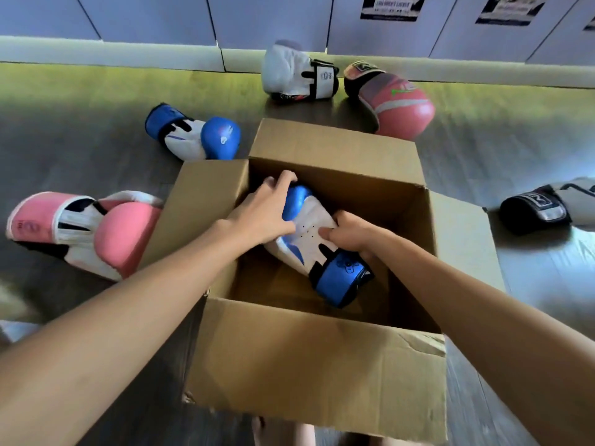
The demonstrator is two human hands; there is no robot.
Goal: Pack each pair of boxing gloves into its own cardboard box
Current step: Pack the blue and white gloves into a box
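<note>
An open cardboard box point(322, 358) stands on the floor in front of me. Inside it a blue and white boxing glove point(314, 243) lies tilted, cuff toward me. My left hand point(264, 210) grips its padded blue end. My right hand point(349, 235) holds its white palm near the cuff. The matching blue and white glove point(193, 133) lies on the floor behind the box's left flap.
A pink and white glove point(83, 230) lies left of the box. A white glove point(296, 74) and a red glove point(392, 101) sit beyond it near the wall. A black and grey glove point(547, 207) lies at the right.
</note>
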